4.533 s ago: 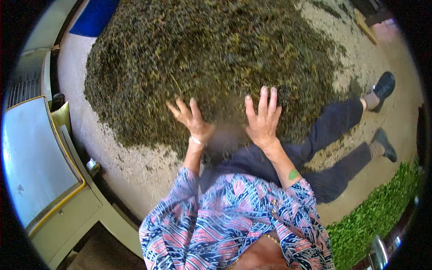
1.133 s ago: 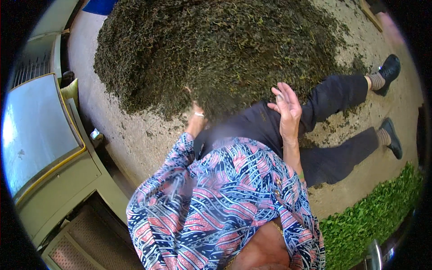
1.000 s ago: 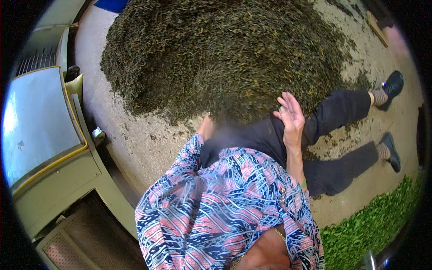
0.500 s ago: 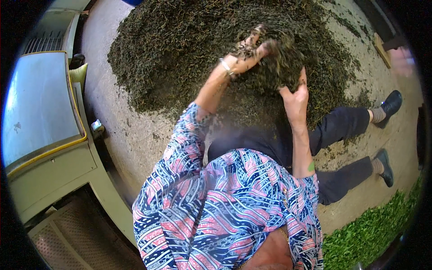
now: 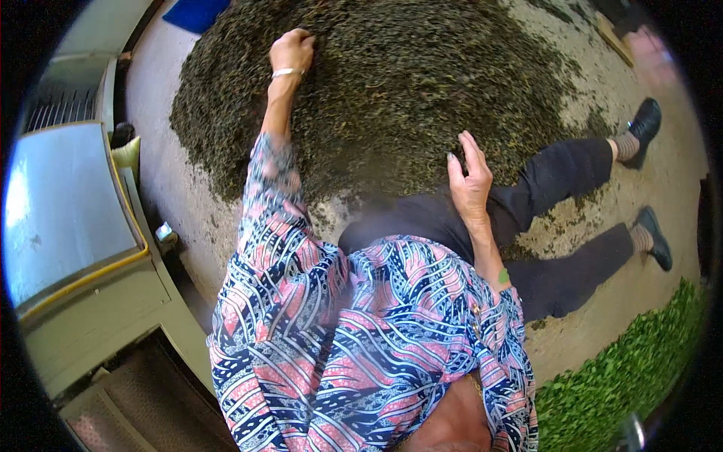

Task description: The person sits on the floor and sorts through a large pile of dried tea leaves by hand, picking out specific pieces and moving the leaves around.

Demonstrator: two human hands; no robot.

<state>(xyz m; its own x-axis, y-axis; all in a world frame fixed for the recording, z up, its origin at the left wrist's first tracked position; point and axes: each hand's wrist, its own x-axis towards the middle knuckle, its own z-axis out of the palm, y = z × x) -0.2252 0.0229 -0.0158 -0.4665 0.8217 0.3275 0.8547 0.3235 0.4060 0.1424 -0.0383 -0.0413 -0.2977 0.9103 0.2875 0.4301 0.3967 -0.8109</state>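
Note:
A broad heap of dark, crinkled leaves that look like tea leaves (image 5: 422, 90) lies on the floor in front of my legs. Over its far left part reaches my left hand (image 5: 292, 51), with a white band at the wrist. The fingers of that hand curl down toward the leaves, and whatever they may hold is hidden. Just above the near edge of the heap, beside my thigh, is my right hand (image 5: 471, 181). Its fingers are stretched out, thumb apart, and nothing is in it.
At the left stands a pale green machine (image 5: 98, 286) with a shiny metal top. Bright green fresh leaves (image 5: 617, 369) cover the floor at lower right. A blue object (image 5: 194, 13) sits beyond the heap, and a wooden piece (image 5: 614, 39) lies at far right, near a blurred pinkish shape.
Both hands were lifting and tossing leaves over the heap's middle. My left hand has swung far left, my right has drawn back toward me, and the tossed leaves have dropped.

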